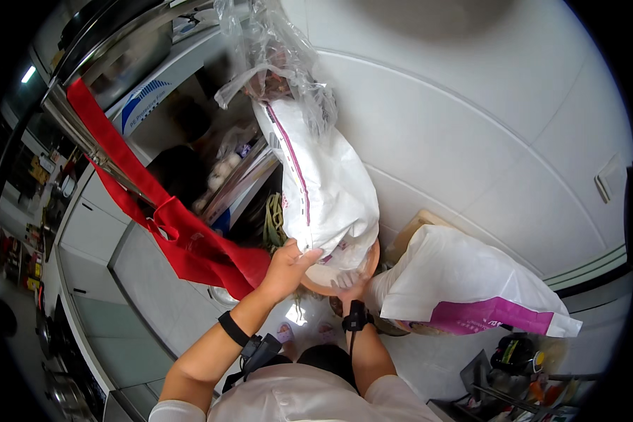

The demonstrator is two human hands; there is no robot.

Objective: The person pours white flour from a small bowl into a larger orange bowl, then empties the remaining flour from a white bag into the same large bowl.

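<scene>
My left hand grips the lower edge of a white woven plastic sack, near its red-striped seam. Below the sack sits a round, orange-rimmed container; white contents show inside it, but I cannot tell what they are. My right hand is at the near rim of this container, its fingers over the inside; whether they grip anything is unclear. A clear plastic bag with reddish-brown contents lies against the sack's far end.
A red cloth bag hangs at the left from a metal rack. At the right stands a white and magenta sack. Shelves with garlic bulbs and boxes are behind, beside a white wall. A dark bottle stands lower right.
</scene>
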